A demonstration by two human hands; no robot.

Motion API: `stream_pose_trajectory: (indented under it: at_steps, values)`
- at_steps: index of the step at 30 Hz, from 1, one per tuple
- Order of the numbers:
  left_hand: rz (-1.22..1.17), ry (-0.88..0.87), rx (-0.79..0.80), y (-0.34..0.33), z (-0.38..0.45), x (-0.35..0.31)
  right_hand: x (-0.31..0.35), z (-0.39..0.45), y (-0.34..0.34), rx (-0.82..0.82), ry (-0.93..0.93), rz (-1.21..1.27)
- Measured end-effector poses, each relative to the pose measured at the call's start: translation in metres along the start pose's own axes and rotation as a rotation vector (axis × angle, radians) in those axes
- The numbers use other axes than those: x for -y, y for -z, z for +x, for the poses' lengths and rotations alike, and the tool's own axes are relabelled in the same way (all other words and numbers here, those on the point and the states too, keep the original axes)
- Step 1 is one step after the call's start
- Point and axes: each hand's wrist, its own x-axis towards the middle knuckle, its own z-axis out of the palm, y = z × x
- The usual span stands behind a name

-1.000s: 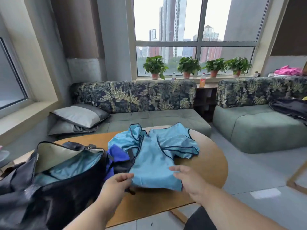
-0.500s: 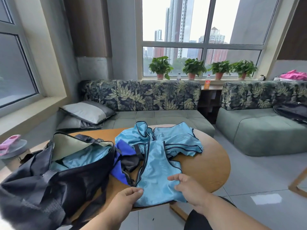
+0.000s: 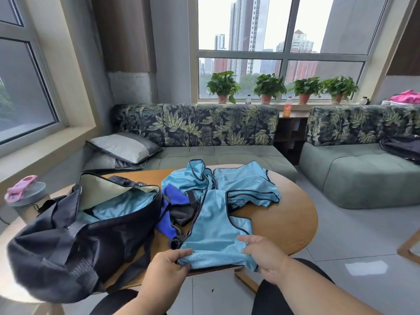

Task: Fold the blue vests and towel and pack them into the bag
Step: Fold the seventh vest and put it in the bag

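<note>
On the round wooden tabletop [image 3: 284, 226], a blue vest's [image 3: 216, 228] near edge was pinched by the left grip [image 3: 168, 267] and the right grip [image 3: 263, 258], beside an open black bag [image 3: 75, 242].

Soft daylight floods in from the window [image 3: 281, 48] ahead of me, its sky blown white. Shadows are faint. My wide lens bends the edges; the bag [image 3: 68, 246] blurs near the corner.

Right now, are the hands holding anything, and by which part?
Yes. The left hand and right hand both pinch the light blue vest along its near hem, one at each corner.
</note>
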Motion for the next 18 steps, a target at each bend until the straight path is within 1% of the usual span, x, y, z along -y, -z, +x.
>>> stream_pose_trajectory:
  at_steps: [3, 6, 8, 10, 13, 15, 18]
  values:
    - [0.04, -0.014, 0.051, 0.002, -0.007, 0.007, -0.004, -0.002, -0.005, -0.03, -0.017, 0.03]
    - [0.134, -0.069, 0.08, 0.004, -0.007, 0.013, -0.004, -0.007, -0.003, -0.065, -0.023, 0.016]
    - [0.199, -0.108, 0.059, 0.003, -0.005, 0.015, 0.001, -0.018, -0.001, -0.058, -0.015, 0.011]
    - [0.263, -0.146, 0.039, 0.001, -0.002, 0.018, 0.003, -0.024, 0.001, -0.073, 0.034, -0.019]
    - [0.331, -0.213, -0.043, 0.0, -0.002, 0.013, 0.003, -0.03, 0.005, -0.104, 0.102, -0.012]
    - [0.344, -0.235, -0.092, 0.003, -0.004, 0.006, 0.006, -0.039, 0.008, -0.081, 0.129, -0.011]
    - [0.319, -0.207, -0.139, 0.005, -0.006, -0.002, 0.006, -0.051, 0.01, 0.029, 0.133, -0.078]
